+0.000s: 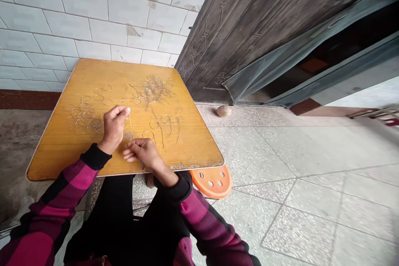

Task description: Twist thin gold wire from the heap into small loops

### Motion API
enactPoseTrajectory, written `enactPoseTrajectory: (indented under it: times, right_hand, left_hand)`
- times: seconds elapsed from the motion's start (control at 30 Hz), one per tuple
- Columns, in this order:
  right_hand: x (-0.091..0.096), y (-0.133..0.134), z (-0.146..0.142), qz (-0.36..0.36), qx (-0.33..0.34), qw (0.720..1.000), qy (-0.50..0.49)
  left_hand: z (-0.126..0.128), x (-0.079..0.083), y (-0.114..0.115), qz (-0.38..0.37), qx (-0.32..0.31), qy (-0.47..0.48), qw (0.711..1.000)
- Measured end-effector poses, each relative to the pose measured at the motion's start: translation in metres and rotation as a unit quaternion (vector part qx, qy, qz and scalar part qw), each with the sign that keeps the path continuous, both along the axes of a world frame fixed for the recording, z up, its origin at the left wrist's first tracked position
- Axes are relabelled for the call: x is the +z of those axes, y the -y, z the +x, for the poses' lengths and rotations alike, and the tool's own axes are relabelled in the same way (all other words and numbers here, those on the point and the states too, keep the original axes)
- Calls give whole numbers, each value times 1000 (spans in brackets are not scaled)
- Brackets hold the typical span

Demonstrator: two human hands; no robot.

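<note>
Head view: a thin strand of pale wire (130, 122) stands almost upright just off the fingertips of the left hand (114, 126), its long axis running up and down the frame, a little left of centre, toward a small frayed tuft of wire ends (127, 136). The left fingers (121, 112) are pinched closed at the top of the strand and seem to grip it, though the wire is too fine to be sure. The right hand (140, 153) lies lower and to the right, its fingers (129, 156) curled and pointing left, tips just beside the tuft; whether they pinch anything cannot be told. The left hand is nearer the strand, the right nearer the tuft.

Beneath them is a yellow wood-grain table (50, 153). Scattered wire loops (82, 116) lie at its left, a dense wire tangle (152, 89) at upper middle, and looser tailed loops (162, 126) right of the hands. Checked pink-and-black sleeves (71, 178) reach in from the bottom corners — and past the table, an orange plastic stool (211, 181) sits on the terrazzo floor (280, 183), below a dark embossed door (237, 37) and a white tiled wall (93, 16).
</note>
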State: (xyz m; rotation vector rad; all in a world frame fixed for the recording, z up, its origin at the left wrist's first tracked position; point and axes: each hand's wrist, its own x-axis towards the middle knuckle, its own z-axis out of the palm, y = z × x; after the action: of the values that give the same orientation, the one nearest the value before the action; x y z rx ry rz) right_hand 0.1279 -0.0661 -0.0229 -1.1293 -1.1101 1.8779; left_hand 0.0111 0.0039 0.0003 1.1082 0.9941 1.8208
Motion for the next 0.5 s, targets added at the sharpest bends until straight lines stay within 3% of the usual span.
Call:
enactPoseTrajectory:
  times: [0.13, 0.17, 0.23, 0.3, 0.33, 0.5]
  right_hand:
    - [7, 23, 18, -30, 160, 986, 45]
    - [12, 24, 25, -8, 163, 985, 55]
    - [25, 16, 37, 104, 45, 992, 57]
    - [35, 1, 45, 225, -99, 966, 85]
    - [38, -8, 46, 251, -138, 954, 90]
    - [28, -36, 39, 229, -100, 968, 33]
  left_hand:
    - [-1, 1, -1, -19, -20, 42, 999]
    - [-1, 1, -1, -29, -43, 45, 998]
    - [2, 1, 3, -49, -101, 29, 993]
    - [7, -1, 8, -62, -150, -3, 987]
    - [10, -2, 10, -64, -168, -16, 984]
    - [20, -12, 17, -76, -209, -22, 975]
